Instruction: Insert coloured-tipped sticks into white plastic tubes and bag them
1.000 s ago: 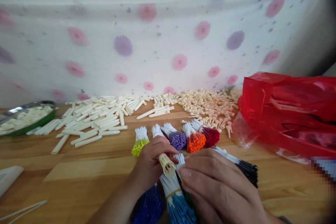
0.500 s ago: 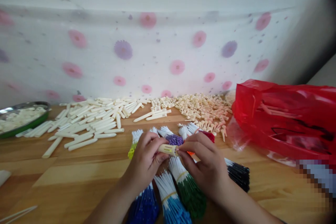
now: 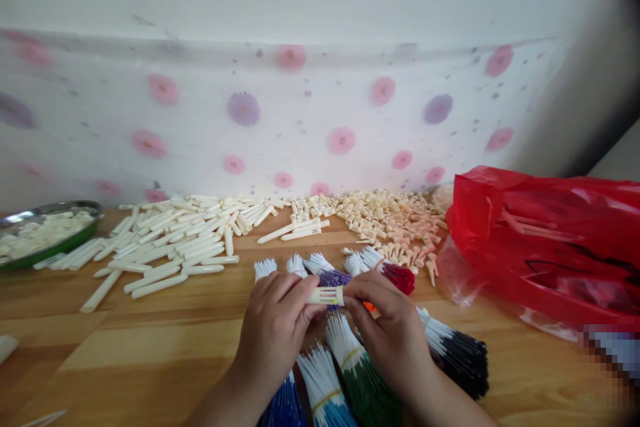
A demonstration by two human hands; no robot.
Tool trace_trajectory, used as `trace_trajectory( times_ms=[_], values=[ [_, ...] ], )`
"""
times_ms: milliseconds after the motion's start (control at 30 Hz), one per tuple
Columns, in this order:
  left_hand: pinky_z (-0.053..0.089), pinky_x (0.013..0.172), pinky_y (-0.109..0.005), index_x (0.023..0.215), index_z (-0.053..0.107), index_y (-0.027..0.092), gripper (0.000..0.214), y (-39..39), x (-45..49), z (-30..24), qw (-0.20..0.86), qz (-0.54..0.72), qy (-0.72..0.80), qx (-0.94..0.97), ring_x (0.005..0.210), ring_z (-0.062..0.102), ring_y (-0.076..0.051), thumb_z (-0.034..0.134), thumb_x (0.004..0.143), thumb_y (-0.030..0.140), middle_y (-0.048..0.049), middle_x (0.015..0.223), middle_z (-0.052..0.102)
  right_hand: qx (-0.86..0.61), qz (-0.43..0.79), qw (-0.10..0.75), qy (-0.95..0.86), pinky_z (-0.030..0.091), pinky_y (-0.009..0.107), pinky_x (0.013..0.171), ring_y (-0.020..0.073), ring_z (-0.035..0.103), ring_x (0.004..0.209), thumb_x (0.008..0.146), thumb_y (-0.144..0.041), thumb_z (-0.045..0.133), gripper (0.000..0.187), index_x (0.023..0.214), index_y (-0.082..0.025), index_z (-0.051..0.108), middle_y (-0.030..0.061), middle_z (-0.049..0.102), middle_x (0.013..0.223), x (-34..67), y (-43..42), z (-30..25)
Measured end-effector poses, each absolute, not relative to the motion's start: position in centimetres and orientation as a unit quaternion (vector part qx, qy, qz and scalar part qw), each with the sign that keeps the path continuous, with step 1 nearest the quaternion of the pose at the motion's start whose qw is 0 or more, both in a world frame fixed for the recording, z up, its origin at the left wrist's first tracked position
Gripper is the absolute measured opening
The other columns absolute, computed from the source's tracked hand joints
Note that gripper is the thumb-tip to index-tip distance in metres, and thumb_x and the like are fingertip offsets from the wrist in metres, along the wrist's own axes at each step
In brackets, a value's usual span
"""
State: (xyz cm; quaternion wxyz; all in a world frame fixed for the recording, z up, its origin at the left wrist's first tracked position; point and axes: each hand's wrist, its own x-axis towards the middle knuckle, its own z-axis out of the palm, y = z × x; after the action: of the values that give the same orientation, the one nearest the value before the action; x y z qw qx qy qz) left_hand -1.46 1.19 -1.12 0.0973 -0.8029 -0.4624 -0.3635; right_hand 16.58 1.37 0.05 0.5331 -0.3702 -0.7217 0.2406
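One slotted tube: your left hand grips it; right hand touches its end, grasp unclear;
Loose tubes: many left

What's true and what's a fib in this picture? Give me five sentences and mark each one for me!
1. The left hand holds a pale slotted tube. True.
2. The big plastic bag is green. False: the plastic bag is red.
3. The black-tipped bundle lies to the right of the green-tipped bundle. True.
4. The dish at the far left is full of purple sticks. False: the dish holds small pale pieces.
5. The right hand is inside the bag. False: the right hand is at the slotted end of the tube.
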Motion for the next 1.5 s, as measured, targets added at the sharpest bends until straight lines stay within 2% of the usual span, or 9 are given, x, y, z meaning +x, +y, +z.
trace_trajectory(
  times_ms=[300, 667, 867, 933, 1067, 1167, 1333, 1433, 1500],
  values=[
    [0.038, 0.07, -0.036, 0.102, 0.062, 0.017, 0.025, 1.0, -0.9, -1.2, 0.145, -0.339, -0.475, -0.799, 0.075, 0.052, -0.023, 0.045, 0.092, 0.033, -0.0057, 0.081, 0.064, -0.399, 0.537, 0.51, -0.54, 0.035, 0.021, 0.053, 0.0091, 0.046, 0.055, 0.072, -0.025, 0.067, 0.01, 0.066, -0.017, 0.065, -0.0033, 0.056, 0.059, 16.4, 2.4, -0.2],
    [0.038, 0.069, -0.035, 0.102, 0.063, 0.016, 0.028, 0.9, -0.7, -1.2, 0.185, -0.333, -0.477, -0.792, 0.074, 0.053, -0.022, 0.044, 0.093, 0.034, -0.0056, 0.079, 0.064, -0.397, 0.604, 0.509, -0.468, 0.027, 0.02, 0.05, 0.006, 0.034, 0.048, 0.07, -0.027, 0.069, 0.015, 0.062, -0.016, 0.062, -0.007, 0.047, 0.05, 16.1, 2.5, -0.5],
    [0.038, 0.072, -0.036, 0.103, 0.063, 0.017, 0.027, 1.1, -1.0, -1.3, 0.175, -0.347, -0.475, -0.79, 0.075, 0.053, -0.022, 0.045, 0.092, 0.033, -0.0061, 0.082, 0.065, -0.353, 0.634, 0.522, -0.448, 0.029, 0.02, 0.051, 0.0064, 0.035, 0.051, 0.072, -0.03, 0.068, 0.014, 0.071, -0.016, 0.066, -0.0054, 0.048, 0.054, 15.9, 1.9, -1.3],
    [0.038, 0.073, -0.035, 0.104, 0.064, 0.019, 0.026, 1.5, -1.5, -1.6, 0.142, -0.36, -0.48, -0.787, 0.077, 0.054, -0.022, 0.046, 0.091, 0.034, -0.0057, 0.083, 0.065, -0.364, 0.608, 0.494, -0.505, 0.032, 0.021, 0.051, 0.0078, 0.038, 0.052, 0.075, -0.034, 0.062, 0.019, 0.078, -0.015, 0.067, -0.0037, 0.049, 0.056, 16.3, 2.4, -1.1],
    [0.041, 0.073, -0.031, 0.094, 0.065, 0.02, 0.022, 3.1, -3.0, -2.3, -0.058, -0.418, -0.585, -0.692, 0.08, 0.056, -0.021, 0.054, 0.085, 0.036, -0.004, 0.085, 0.065, -0.48, 0.382, 0.353, -0.706, 0.039, 0.024, 0.053, 0.0113, 0.049, 0.056, 0.087, -0.029, 0.041, 0.032, 0.095, -0.011, 0.066, 0.0039, 0.061, 0.071, 17.4, 6.9, 0.4],
    [0.04, 0.06, -0.026, 0.085, 0.062, 0.018, 0.026, 4.2, -4.2, -2.5, -0.154, -0.449, -0.648, -0.596, 0.064, 0.054, -0.018, 0.051, 0.084, 0.042, 0.0002, 0.068, 0.06, -0.501, 0.308, 0.289, -0.755, 0.043, 0.026, 0.062, 0.014, 0.058, 0.067, 0.086, -0.021, 0.046, 0.025, 0.097, -0.013, 0.066, 0.005, 0.066, 0.081, 17.3, 11.9, 1.9],
    [0.042, 0.055, -0.024, 0.087, 0.06, 0.015, 0.032, 4.9, -5.0, -2.7, -0.192, -0.481, -0.642, -0.565, 0.059, 0.056, -0.016, 0.049, 0.083, 0.045, 0.001, 0.065, 0.059, -0.453, 0.214, 0.122, -0.857, 0.048, 0.035, 0.078, 0.0157, 0.062, 0.081, 0.087, -0.032, 0.058, 0.019, 0.086, -0.014, 0.064, 0.0024, 0.066, 0.087, 14.7, 14.3, 2.5],
    [0.042, 0.056, -0.023, 0.083, 0.061, 0.015, 0.029, 4.8, -5.1, -2.6, -0.196, -0.482, -0.639, -0.566, 0.061, 0.057, -0.016, 0.052, 0.081, 0.042, 0.0001, 0.067, 0.062, -0.396, 0.182, 0.047, -0.899, 0.046, 0.028, 0.075, 0.0154, 0.062, 0.081, 0.08, -0.02, 0.062, 0.006, 0.083, -0.018, 0.067, 0.0013, 0.069, 0.085, 13.3, 12.2, 1.9],
    [0.041, 0.055, -0.023, 0.079, 0.062, 0.016, 0.026, 4.7, -5.0, -2.5, -0.191, -0.47, -0.636, -0.581, 0.06, 0.057, -0.016, 0.052, 0.08, 0.039, 0.0005, 0.064, 0.061, -0.384, 0.153, 0.017, -0.911, 0.044, 0.026, 0.074, 0.0172, 0.062, 0.085, 0.076, -0.014, 0.061, 0.012, 0.084, -0.02, 0.069, 0.002, 0.07, 0.089, 13.1, 11.1, 1.7]
  ],
)
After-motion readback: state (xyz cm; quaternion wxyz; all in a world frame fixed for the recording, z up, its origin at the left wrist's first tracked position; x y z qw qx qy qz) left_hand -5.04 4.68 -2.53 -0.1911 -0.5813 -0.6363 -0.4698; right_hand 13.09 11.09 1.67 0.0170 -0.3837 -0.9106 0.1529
